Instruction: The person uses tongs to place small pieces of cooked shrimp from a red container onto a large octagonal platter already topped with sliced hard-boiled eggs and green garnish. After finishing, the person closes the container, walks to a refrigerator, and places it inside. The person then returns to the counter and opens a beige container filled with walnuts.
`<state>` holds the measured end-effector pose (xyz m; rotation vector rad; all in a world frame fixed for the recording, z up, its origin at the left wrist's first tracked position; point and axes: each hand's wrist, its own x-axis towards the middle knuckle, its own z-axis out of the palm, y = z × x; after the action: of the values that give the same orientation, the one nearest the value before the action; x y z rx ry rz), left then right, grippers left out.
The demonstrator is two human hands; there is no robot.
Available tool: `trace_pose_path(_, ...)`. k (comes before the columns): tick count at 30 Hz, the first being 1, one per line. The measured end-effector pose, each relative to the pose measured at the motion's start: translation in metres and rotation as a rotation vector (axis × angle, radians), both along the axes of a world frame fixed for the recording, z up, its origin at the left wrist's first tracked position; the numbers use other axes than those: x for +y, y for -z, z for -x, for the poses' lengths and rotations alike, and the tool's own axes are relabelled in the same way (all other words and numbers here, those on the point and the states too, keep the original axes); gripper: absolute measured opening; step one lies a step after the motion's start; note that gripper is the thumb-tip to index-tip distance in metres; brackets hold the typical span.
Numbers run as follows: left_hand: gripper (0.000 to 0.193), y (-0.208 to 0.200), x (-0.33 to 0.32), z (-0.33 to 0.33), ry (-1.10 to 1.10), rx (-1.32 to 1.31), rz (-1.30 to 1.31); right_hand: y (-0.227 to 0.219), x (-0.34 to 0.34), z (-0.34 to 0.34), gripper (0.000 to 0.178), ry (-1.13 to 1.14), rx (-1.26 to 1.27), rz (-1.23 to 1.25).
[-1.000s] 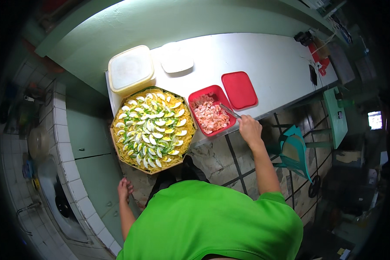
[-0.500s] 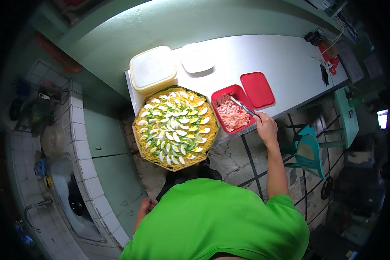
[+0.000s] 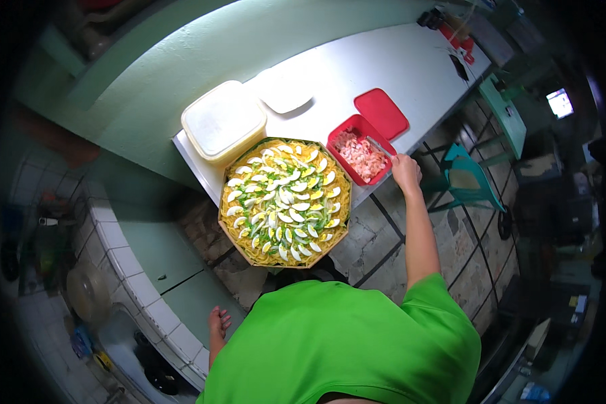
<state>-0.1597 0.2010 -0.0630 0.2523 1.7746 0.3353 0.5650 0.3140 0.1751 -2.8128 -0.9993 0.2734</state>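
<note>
My right hand (image 3: 405, 173) is closed around the handle of a slim metal utensil (image 3: 382, 147). The utensil's far end rests among peeled pink shrimp (image 3: 363, 159) in a red plastic container (image 3: 337, 140). Left of the container sits a large octagonal tray (image 3: 230, 231) of yellow noodles (image 3: 246, 252), topped with sliced boiled egg (image 3: 297, 216) and shredded greens. My left hand (image 3: 219, 321) hangs low at my side, beside the tiled counter. Its fingers are apart and nothing is in them.
A red lid (image 3: 382, 112) lies on the white table (image 3: 357, 60) behind the red container. At the table's left end stand a lidded cream tub (image 3: 223, 124) and a white dish (image 3: 286, 91). A tiled sink counter (image 3: 139, 273) runs along my left; a green chair (image 3: 475, 178) stands right.
The view has turned, so the table now slants up to the right. My left hand has moved out from my body and its fingers have spread. The utensil stays in the shrimp container.
</note>
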Motion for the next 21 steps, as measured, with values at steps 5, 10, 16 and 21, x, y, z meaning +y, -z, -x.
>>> trace_pose_path(5, 0.045, -0.006, 0.039, 0.018, 0.133, 0.048, 0.061, 0.017, 0.007, 0.001, 0.032, 0.03, -0.017, 0.045)
trace_pose_path(10, 0.043, 0.001, 0.046, 0.012, 0.204, -0.029, -0.005, 0.009, 0.0, 0.009, 0.029, 0.087, -0.002, -0.001)
trace_pose_path(16, 0.041, 0.01, 0.047, 0.009, 0.296, -0.036, 0.019, 0.014, 0.0, 0.011, 0.029, 0.094, -0.057, -0.051)
trace_pose_path(21, 0.041, 0.015, 0.042, 0.012, 0.344, 0.025, -0.013, 0.027, 0.006, 0.004, 0.03, 0.033, -0.096, 0.047)
